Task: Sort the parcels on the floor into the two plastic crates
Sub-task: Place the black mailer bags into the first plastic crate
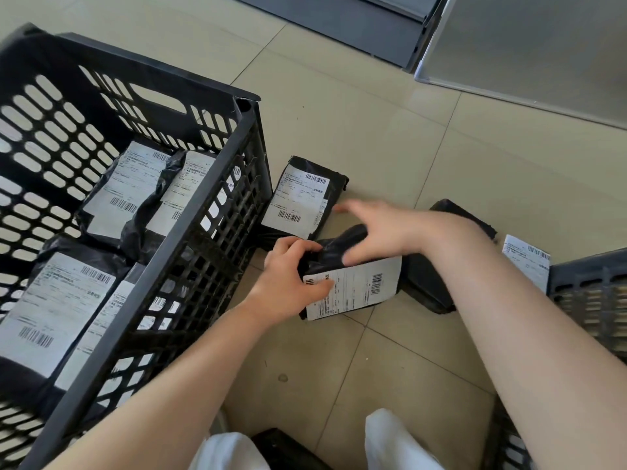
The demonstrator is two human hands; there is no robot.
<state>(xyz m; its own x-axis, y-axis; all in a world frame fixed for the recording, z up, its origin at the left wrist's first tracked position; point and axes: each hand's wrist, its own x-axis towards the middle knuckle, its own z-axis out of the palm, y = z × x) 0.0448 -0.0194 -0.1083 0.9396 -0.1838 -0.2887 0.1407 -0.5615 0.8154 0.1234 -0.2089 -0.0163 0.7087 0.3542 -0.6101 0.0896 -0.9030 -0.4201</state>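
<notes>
Landmark: the big black crate [217,212] with slotted walls, standing on the tiled floor [373,123] at the left.
Inside the big black crate: four black parcels with white labels, two toward the far side [125,188] [190,195] and two nearer the person [51,310] [108,320], lying flat and close together.
Held parcel [353,283]: a black poly bag with a white barcode label facing up, just right of the big black crate's near right wall, low over the floor; whether it touches the floor cannot be told.
Left hand [288,283]: curled round the held parcel's left end, thumb on the label.
Right hand [380,228]: blurred, laid over the crumpled top of the held parcel, fingers spread wide and reaching past it.
Floor parcel [298,198]: label up, lying against the big black crate's right wall, just beyond the hands.
Further parcels: one dark bag [427,286] under the right forearm, and a labelled one [526,259] farther right of the crate.
Second crate [590,286]: only a corner shows at the right edge, well apart from the big black crate.
Cabinet [529,45]: grey, beyond the parcels at the far right.
Knees [393,439]: white-clad, at the bottom edge.
</notes>
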